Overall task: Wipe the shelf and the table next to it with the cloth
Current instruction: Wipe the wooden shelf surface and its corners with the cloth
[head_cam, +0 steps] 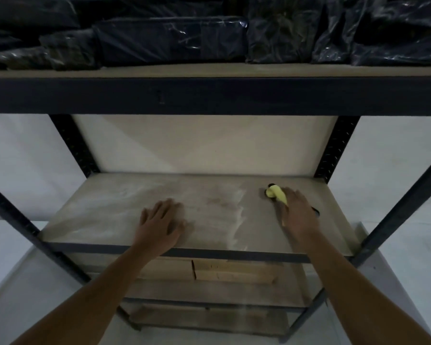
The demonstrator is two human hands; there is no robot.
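A dark metal rack fills the head view, and its middle shelf board point(110, 210) is pale and dusty on the left, darker on the right, with a pale dust line between. My right hand point(296, 212) presses a yellow cloth point(276, 192) flat on the right part of that board, most of the cloth hidden under the palm. My left hand point(161, 224) lies flat on the board near its front edge, fingers spread, holding nothing. No table shows in this view.
The upper shelf point(209, 95) overhangs at head height and carries several dark plastic-wrapped bundles point(169, 38). Wooden planks point(234, 271) lie on the lower shelf. Slanted dark uprights point(339, 145) stand at the rack's corners. A pale wall is behind.
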